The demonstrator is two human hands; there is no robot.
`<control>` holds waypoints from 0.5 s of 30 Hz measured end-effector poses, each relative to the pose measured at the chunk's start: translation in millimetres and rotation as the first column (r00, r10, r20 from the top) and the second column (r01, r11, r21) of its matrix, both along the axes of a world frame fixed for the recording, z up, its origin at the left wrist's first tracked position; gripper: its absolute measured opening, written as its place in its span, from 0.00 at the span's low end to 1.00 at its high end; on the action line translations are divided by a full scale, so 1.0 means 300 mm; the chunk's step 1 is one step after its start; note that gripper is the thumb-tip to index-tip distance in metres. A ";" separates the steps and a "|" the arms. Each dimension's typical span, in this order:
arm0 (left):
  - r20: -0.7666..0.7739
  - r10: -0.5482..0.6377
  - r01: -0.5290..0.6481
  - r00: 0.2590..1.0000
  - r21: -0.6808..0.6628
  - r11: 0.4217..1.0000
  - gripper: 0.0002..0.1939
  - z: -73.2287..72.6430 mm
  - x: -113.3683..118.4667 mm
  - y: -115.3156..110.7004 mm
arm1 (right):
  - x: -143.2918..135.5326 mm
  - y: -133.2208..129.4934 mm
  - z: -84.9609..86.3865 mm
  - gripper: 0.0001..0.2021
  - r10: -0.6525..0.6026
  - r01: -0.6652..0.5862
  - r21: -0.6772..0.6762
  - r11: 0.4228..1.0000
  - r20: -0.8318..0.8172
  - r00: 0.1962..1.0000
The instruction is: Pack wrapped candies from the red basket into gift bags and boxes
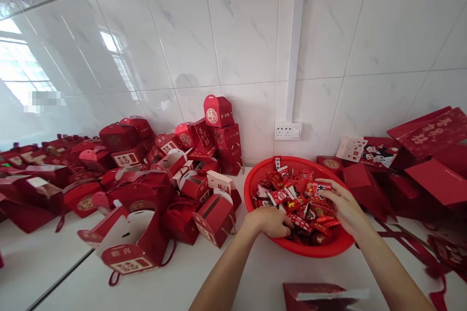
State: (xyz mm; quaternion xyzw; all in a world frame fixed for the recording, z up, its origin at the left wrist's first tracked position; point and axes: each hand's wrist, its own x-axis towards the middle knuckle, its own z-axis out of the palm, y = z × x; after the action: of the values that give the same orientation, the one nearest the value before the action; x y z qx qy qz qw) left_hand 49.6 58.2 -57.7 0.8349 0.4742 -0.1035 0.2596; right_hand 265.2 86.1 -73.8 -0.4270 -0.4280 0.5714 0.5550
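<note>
A red plastic basket (251,175) full of wrapped candies (292,194) stands on the white table in front of me. My left hand (270,222) reaches over its front left rim, fingers curled down among the candies. Whatever those fingers hold is hidden. On the right side of the basket, my right hand (341,201) pinches a red-and-white candy packet (320,190) between thumb and fingers. Close to me, at the bottom edge of the view, is a dark red box (310,294), partly cut off.
Many red gift boxes (136,243) crowd the table to the left, several stacked against the tiled wall. More red boxes (368,189) and dark red ribbons (412,248) lie at the right. A wall socket (288,131) sits behind the basket.
</note>
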 end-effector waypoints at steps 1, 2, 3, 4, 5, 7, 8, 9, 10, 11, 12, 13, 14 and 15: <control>-0.003 0.004 -0.004 1.000 -0.001 1.000 0.21 -0.001 -0.001 0.000 | 0.001 0.001 0.000 0.19 0.012 -0.012 0.001 1.000 0.001 1.000; -0.004 0.010 -0.010 1.000 0.002 1.000 0.21 -0.001 -0.001 0.001 | 0.002 0.002 0.001 0.19 0.021 -0.021 0.002 1.000 0.003 1.000; -0.002 0.016 -0.015 1.000 0.007 1.000 0.21 -0.001 -0.001 0.001 | 0.002 0.003 0.001 0.19 0.023 -0.023 0.002 1.000 0.007 1.000; 0.001 0.020 -0.020 1.000 0.014 1.000 0.20 0.000 -0.001 0.001 | 0.002 0.004 0.001 0.19 0.020 -0.020 0.003 1.000 0.012 1.000; 0.006 0.020 -0.020 1.000 0.019 1.000 0.19 0.001 -0.001 0.001 | 0.002 0.006 0.001 0.20 0.012 -0.012 0.003 1.000 0.013 1.000; 0.017 0.007 -0.007 1.000 0.028 1.000 0.16 0.007 -0.001 -0.001 | 0.000 0.008 0.002 0.20 0.001 -0.001 -0.005 1.000 0.001 1.000; 0.021 -0.004 0.003 1.000 0.032 0.999 0.14 0.010 -0.002 -0.002 | -0.002 0.008 0.002 0.20 -0.002 0.002 -0.009 1.000 -0.010 1.000; 0.029 -0.012 0.011 0.999 0.038 0.999 0.13 0.012 -0.003 -0.003 | -0.003 0.009 0.003 0.19 -0.004 0.004 -0.010 1.000 -0.021 1.000; 0.043 -0.016 0.014 0.999 0.047 0.999 0.12 0.014 -0.006 -0.004 | -0.005 0.009 0.005 0.19 -0.003 0.002 -0.009 1.000 -0.034 0.999; 0.063 -0.016 0.012 0.998 0.058 0.998 0.11 0.015 -0.009 -0.004 | -0.007 0.008 0.008 0.19 -0.001 0.001 -0.005 1.000 -0.047 0.999; 0.088 -0.013 0.007 0.996 0.069 0.998 0.10 0.015 -0.013 -0.004 | -0.008 0.008 0.011 0.19 -0.002 0.002 0.000 1.000 -0.058 0.998; 0.116 -0.012 0.003 0.993 0.081 0.997 0.10 0.014 -0.017 -0.002 | -0.009 0.008 0.014 0.19 -0.008 0.008 0.004 1.000 -0.068 0.998; 0.146 -0.017 0.004 0.989 0.094 0.996 0.10 0.013 -0.023 0.001 | -0.009 0.008 0.018 0.18 -0.019 0.019 0.007 1.000 -0.075 0.997; 0.173 -0.030 0.012 0.984 0.105 0.994 0.10 0.012 -0.028 0.005 | -0.010 0.008 0.020 0.18 -0.033 0.034 0.011 0.999 -0.078 0.996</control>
State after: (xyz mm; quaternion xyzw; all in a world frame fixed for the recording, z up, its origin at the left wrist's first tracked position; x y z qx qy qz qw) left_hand 41.1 59.8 -54.2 0.8581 0.4455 -0.0080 0.2551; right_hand 262.4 88.6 -67.7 -0.4081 -0.4025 0.5755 0.5833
